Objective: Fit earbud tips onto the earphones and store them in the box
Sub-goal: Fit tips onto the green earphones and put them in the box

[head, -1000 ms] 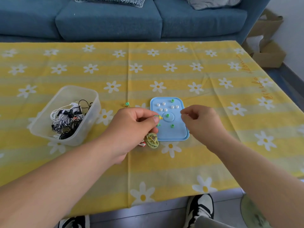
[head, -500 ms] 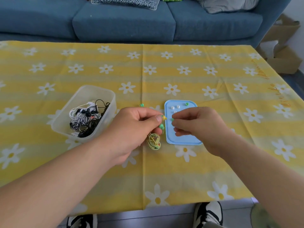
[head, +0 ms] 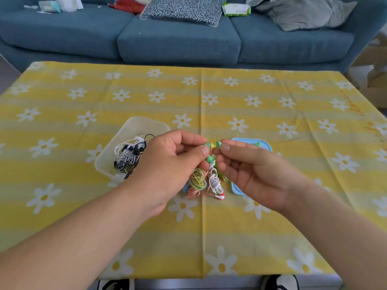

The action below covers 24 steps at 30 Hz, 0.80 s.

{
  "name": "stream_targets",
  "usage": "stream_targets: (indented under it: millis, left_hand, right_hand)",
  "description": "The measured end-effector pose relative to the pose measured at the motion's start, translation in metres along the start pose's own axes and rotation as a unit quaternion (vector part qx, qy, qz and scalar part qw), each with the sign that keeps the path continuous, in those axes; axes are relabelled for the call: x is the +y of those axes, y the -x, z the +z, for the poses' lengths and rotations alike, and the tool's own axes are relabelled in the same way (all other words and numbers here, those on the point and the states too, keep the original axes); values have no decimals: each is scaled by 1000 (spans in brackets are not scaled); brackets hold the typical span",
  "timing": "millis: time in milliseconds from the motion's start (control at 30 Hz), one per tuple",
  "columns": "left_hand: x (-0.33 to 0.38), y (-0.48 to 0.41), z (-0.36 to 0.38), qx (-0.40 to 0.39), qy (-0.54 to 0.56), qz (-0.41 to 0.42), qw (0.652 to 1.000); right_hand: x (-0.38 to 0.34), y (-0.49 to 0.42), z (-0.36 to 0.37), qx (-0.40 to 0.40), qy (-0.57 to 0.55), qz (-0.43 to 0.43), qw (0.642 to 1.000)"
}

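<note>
My left hand (head: 167,164) pinches a yellow-green earphone bud (head: 210,145) between thumb and fingers, raised above the table. My right hand (head: 251,166) pinches a green earbud tip (head: 218,144) and holds it right beside the bud. A second green bud (head: 210,159) hangs just below the fingers. Under my hands lie coiled earphones: a yellow-green coil (head: 198,179), a white one (head: 215,183) and a pink one (head: 193,192). The clear plastic box (head: 134,126) at the left holds several black and white earphones (head: 127,155). The blue lid (head: 265,144) with one green tip showing is mostly hidden by my right hand.
A yellow daisy tablecloth (head: 209,227) covers the table. A blue sofa (head: 178,42) with cushions and clutter stands behind it. Cardboard boxes (head: 377,76) sit at the far right. My shoes (head: 280,282) show under the near edge.
Both hands have lifted and drawn together; my right hand now holds a green tip against the bud. The view has tilted, so more of the sofa shows.
</note>
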<state>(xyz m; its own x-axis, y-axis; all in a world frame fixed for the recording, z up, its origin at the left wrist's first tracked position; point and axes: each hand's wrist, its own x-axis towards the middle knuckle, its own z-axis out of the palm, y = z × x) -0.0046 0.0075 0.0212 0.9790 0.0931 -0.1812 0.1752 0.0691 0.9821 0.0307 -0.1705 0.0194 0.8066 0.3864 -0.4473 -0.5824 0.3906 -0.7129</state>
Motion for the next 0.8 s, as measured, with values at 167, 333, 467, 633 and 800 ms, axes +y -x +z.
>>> stream_targets:
  millis: [167, 333, 467, 633, 800]
  left_hand:
    - [0, -1, -1, -3, -23, 29, 999]
    - [-1, -1, 0, 5, -29, 36, 999]
    - [-1, -1, 2, 7, -23, 36, 999]
    - [-1, -3, 6, 12, -12, 26, 1000]
    - [-1, -4, 10, 12, -29, 30, 999]
  right_hand:
    - [1, -1, 0, -5, 5, -7, 1000]
    - [2, -1, 0, -1, 18, -15, 1000]
    - [2, 2, 3, -8, -7, -6, 1000]
    - [1, 6, 8, -18, -76, 21, 997]
    - [0, 6, 7, -12, -92, 17, 996]
